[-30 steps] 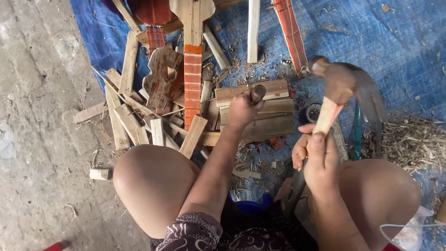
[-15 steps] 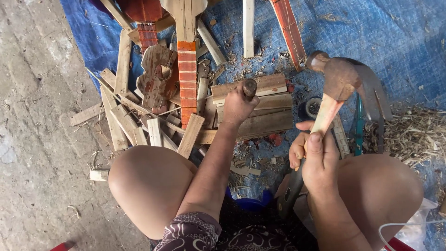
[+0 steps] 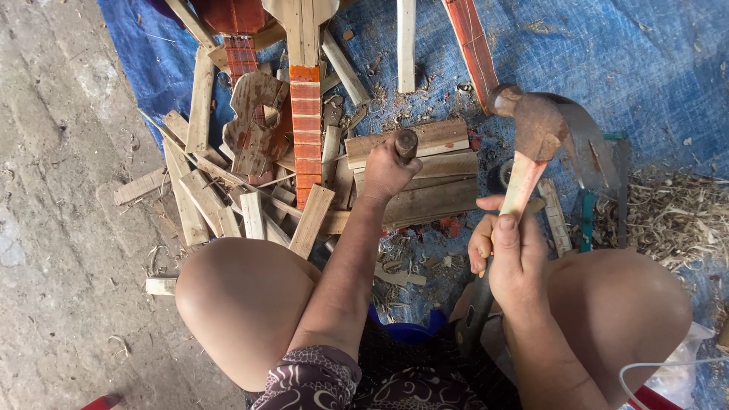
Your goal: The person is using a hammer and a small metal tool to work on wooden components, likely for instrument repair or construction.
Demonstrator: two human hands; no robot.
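The right hand [image 3: 510, 254] has its grip pressed tight around the pale wooden handle of a rusty claw hammer [image 3: 531, 144], thumb laid along the shaft; the hammer's brown iron head is raised above the work, up and to the right of the other hand. The left hand [image 3: 386, 168] is fisted around a short, dark, round-ended tool handle [image 3: 406, 143], standing it upright on a stack of rough wooden planks [image 3: 433, 175] that lies on the blue woven tarp [image 3: 645, 53]. What the tool's lower end looks like is hidden by the fist. Just left of the planks lies a long instrument neck with an orange-red fretboard [image 3: 306, 129], and beside it a small brown instrument-shaped cutout [image 3: 254, 121] among pale wood offcuts [image 3: 213, 197]. Pale curled shavings [image 3: 676, 212] heap at the right, near a teal-handled tool [image 3: 586, 220]. Bare knees frame both hands; grey concrete floor [image 3: 61, 228] runs along the left.
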